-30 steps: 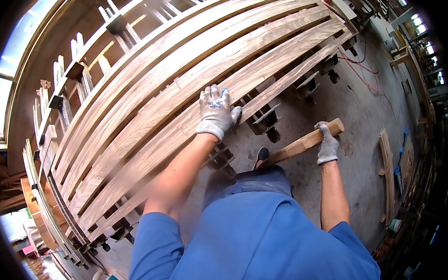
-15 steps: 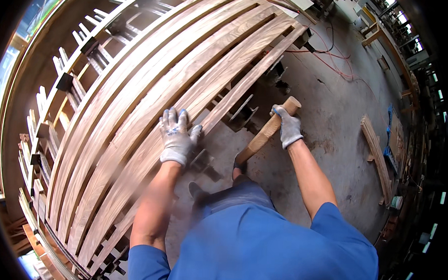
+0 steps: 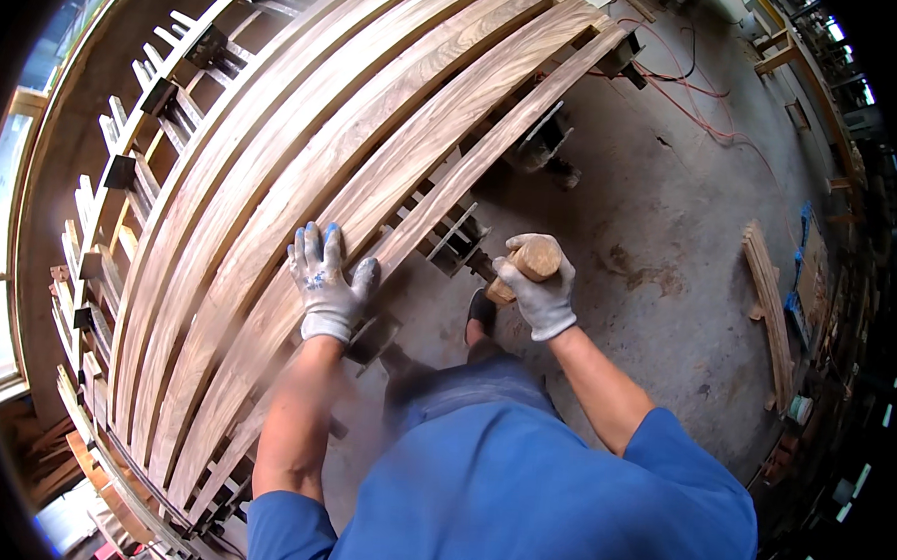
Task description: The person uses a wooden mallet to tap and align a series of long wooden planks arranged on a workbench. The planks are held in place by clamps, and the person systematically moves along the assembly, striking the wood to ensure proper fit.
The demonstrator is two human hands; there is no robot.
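My left hand, in a pale glove with bluish fingertips, lies flat on a long wooden strip, its fingers spread. This strip is one of several pale brown boards set side by side with gaps between them. My right hand, gloved too, is wrapped round a thick wooden club. The club's rounded end points up toward me, and its shaft runs down below my fist. It is held over the floor, to the right of the boards and apart from them.
Black metal brackets stick out under the boards' right edge. A rack of clamp bars lines their far left side. Beyond my right hand, a bundle of wood strips lies on the concrete floor. A red hose curls farther back.
My right hand has come left and lower, and the club has turned from slanting to nearly end-on. My left hand has shifted slightly left in view, still flat on the wood.
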